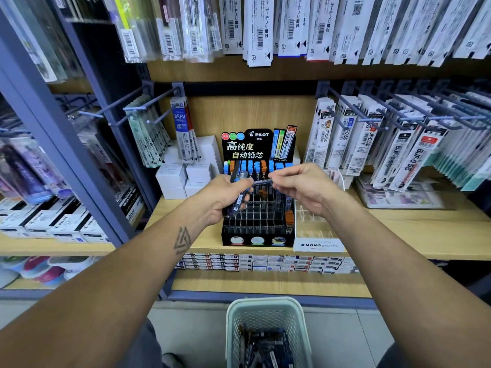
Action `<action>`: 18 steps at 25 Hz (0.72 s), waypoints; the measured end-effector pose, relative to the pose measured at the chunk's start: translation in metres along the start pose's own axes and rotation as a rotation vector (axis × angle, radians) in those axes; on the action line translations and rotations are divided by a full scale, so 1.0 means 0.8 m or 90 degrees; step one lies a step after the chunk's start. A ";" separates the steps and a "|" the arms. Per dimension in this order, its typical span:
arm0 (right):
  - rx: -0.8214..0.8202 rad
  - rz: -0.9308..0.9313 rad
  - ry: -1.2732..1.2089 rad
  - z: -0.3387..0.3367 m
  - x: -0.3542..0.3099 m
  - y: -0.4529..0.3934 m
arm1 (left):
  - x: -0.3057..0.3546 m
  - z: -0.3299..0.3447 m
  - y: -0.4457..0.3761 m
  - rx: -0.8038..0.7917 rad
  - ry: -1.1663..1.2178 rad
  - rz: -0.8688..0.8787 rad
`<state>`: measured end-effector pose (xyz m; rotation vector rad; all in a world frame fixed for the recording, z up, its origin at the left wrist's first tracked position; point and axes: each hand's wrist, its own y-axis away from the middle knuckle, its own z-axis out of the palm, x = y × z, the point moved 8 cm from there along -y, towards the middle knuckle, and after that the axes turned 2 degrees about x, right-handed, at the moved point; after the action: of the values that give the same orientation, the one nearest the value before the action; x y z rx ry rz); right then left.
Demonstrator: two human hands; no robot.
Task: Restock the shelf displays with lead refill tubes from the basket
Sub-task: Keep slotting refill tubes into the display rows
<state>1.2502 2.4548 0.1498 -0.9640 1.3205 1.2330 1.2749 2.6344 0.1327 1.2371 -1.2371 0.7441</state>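
Below, a white basket (266,309) holds more tubes. Above the black Pilot display (259,208), the left hand (225,196) grips several lead refill tubes (240,201); the right hand (300,185) pinches one tube (261,182) between them.

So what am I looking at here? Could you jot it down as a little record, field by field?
place: stationery shop shelving
left hand: holds a few lead refill tubes in a bunch
right hand: pinches one end of a single tube above the display
display: black Pilot rack on the wooden shelf, back row filled with blue and orange tubes, most front slots empty
basket: pale mesh, on the floor below, with more tubes inside
beside the rack: clear Mono stand on its right
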 end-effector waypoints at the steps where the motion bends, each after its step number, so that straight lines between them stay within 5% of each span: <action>1: 0.008 0.002 -0.028 -0.001 0.000 0.000 | 0.000 0.000 -0.001 0.004 -0.010 0.008; 8: 0.137 -0.150 0.276 -0.025 -0.029 -0.010 | -0.003 -0.013 -0.015 0.047 -0.005 0.015; 18: 0.165 -0.256 0.372 -0.019 -0.060 -0.016 | 0.000 -0.021 -0.023 0.066 0.013 0.016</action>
<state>1.2673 2.4337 0.1943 -1.3750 1.5789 0.4681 1.2968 2.6464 0.1296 1.2974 -1.2119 0.8468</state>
